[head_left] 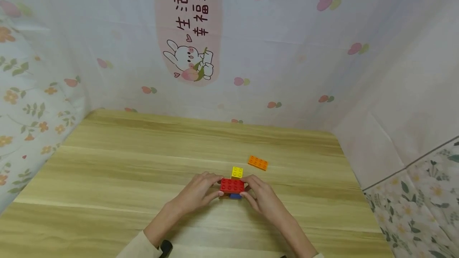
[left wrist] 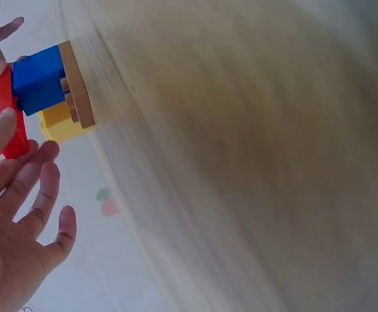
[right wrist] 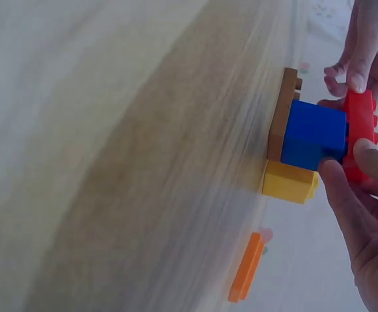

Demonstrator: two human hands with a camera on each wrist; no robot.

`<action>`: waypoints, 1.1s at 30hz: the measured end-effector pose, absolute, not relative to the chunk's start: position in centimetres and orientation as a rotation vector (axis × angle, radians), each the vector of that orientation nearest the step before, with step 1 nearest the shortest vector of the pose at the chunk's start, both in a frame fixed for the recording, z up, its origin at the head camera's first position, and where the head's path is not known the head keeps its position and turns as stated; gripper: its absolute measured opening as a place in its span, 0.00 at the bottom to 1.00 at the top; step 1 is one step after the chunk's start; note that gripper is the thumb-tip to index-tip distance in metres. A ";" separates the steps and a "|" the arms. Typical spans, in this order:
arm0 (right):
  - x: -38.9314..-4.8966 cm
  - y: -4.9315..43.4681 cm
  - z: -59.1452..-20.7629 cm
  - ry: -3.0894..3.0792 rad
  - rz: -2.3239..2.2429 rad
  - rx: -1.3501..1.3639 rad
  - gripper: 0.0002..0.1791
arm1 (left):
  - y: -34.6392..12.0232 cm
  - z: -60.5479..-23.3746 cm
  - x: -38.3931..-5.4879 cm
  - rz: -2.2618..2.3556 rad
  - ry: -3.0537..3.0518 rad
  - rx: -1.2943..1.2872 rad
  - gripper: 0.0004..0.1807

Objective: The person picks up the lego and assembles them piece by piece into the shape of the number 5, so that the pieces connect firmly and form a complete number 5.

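Observation:
Between my two hands a flat red toy building brick (head_left: 232, 186) with two rows of studs lies over a blue brick (right wrist: 313, 135). My left hand (head_left: 196, 191) pinches the red brick's left end between thumb and fingers, its other fingers spread in the left wrist view. At the opposite end my right hand (head_left: 264, 197) grips it, one fingertip touching the blue brick's upper edge. Under the blue brick is a thin brown plate (right wrist: 282, 117), resting on the table with some studs bare. A yellow brick (head_left: 237, 172) stands just behind the blue one.
A loose flat orange brick (head_left: 257, 163) lies on the wooden table (head_left: 143, 150), behind and right of the stack. Patterned cloth (head_left: 244, 51) hangs along the table's back and sides.

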State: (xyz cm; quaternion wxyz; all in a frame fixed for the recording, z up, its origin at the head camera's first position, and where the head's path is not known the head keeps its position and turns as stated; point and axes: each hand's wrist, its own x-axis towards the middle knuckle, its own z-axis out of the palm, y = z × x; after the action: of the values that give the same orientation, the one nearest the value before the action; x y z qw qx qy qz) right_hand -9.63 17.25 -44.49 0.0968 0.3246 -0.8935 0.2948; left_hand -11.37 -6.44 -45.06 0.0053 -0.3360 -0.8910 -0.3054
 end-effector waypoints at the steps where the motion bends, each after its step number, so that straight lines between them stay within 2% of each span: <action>1: -9.6 17.3 -44.4 -2.657 0.871 0.957 0.17 | -6.4 -45.0 -11.3 -0.950 -2.788 -1.050 0.21; 16: -9.7 17.3 -44.8 -2.653 0.822 0.972 0.17 | -6.3 -45.5 -11.5 -0.955 -2.794 -1.040 0.20; 33: -9.6 17.7 -45.5 -2.610 1.016 0.963 0.17 | -6.5 -45.3 -11.2 -0.956 -2.844 -1.032 0.23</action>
State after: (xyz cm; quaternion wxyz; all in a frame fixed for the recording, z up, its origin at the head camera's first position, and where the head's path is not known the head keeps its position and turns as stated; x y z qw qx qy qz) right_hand -9.65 17.74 -45.53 0.0898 0.3238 -0.8777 0.3416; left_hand -11.19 -6.53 -45.34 -0.0156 -0.3252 -0.8963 -0.3012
